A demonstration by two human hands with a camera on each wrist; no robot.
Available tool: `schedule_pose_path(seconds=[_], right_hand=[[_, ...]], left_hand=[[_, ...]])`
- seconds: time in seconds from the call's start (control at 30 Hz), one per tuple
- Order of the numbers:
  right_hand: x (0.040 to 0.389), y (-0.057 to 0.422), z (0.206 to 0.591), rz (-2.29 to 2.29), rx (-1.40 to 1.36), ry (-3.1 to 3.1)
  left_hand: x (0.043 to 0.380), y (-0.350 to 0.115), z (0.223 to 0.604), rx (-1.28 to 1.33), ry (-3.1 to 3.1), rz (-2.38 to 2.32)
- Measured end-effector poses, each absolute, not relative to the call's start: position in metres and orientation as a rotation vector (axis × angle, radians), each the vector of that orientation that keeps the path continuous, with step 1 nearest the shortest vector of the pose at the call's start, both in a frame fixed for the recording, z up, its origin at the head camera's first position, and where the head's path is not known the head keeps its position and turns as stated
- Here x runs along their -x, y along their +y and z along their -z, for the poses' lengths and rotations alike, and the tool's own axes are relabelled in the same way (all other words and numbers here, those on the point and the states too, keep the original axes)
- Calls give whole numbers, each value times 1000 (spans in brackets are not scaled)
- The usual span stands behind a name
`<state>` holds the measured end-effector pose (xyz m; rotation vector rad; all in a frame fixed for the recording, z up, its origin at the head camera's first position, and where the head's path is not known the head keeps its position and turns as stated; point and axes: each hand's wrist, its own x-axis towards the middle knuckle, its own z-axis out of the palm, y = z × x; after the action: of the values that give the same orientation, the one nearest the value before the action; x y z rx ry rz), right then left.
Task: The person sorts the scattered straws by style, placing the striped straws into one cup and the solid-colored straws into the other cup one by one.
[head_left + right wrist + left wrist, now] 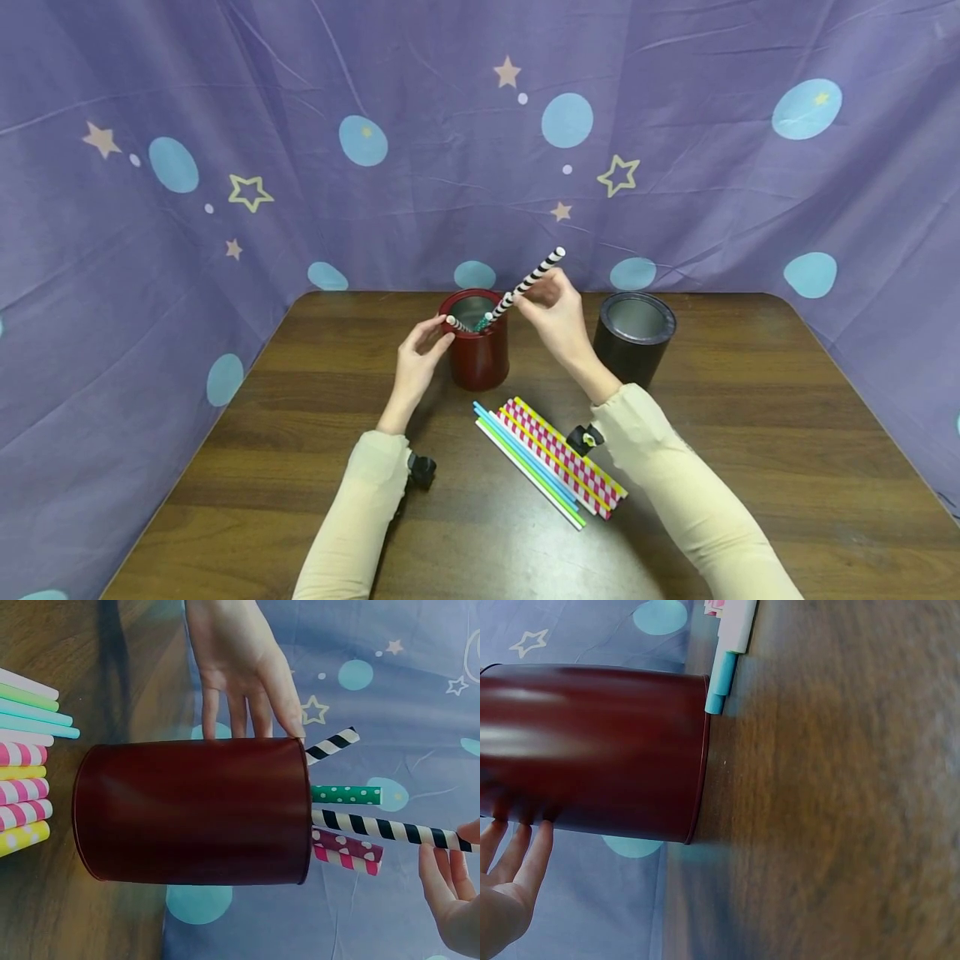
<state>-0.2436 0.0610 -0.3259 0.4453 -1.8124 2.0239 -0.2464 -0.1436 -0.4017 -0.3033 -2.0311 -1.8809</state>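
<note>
A dark red can stands upright on the table. My left hand holds its left side near the rim, thumb in front and fingers farther round. My right hand, above and right of the can, pinches a black-and-white striped paper straw that slants down with its lower end in the can's mouth. Other straws poke out of the can in the right wrist view: a second black-and-white one, a green dotted one, a purple one with hearts and a pink-striped one. Their lower parts are hidden inside.
A black can with an open top stands at the right, behind the right forearm. Loose paper straws in pink, yellow, blue, green and white lie side by side on the wooden table in front. A purple patterned curtain hangs behind.
</note>
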Motion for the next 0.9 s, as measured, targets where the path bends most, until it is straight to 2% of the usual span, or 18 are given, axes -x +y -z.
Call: schedule_pose_path(seconds=[0.5, 0.77, 0.9], right_hand=[[251, 52, 336, -1960, -440, -1903], [253, 53, 344, -1969, -576, -1844], [249, 55, 341, -1949, -556, -1917]], left_hand=[[246, -142, 401, 281, -2014, 1889], [246, -142, 401, 271, -2019, 1887], [246, -142, 401, 263, -2014, 1889]])
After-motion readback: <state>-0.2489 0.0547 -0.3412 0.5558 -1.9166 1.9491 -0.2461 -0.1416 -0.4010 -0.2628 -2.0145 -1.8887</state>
